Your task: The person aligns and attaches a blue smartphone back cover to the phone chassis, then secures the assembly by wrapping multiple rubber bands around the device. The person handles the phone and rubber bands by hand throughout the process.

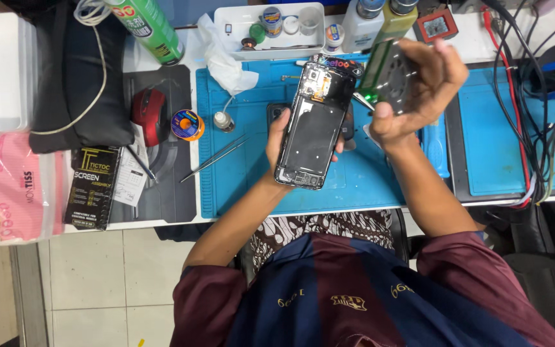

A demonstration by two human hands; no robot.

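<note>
My left hand [282, 138] grips an opened smartphone [311, 126] with its back cover off, so the dark inner frame and circuit board show. It is held above the blue work mat [245, 173]. My right hand [419, 90] is raised to the right of the phone and holds a dark flat part [394, 76], which looks like the phone's back cover, tilted upward. The two hands are apart, with the phone between them and slightly lower.
Metal tweezers [216, 157] lie on the mat left of the phone. A solder spool [187, 124], a small bottle [223, 121], a red mouse [149, 112], a green spray can [149, 29] and a white parts tray [271, 29] stand behind. Cables [521, 115] crowd the right side.
</note>
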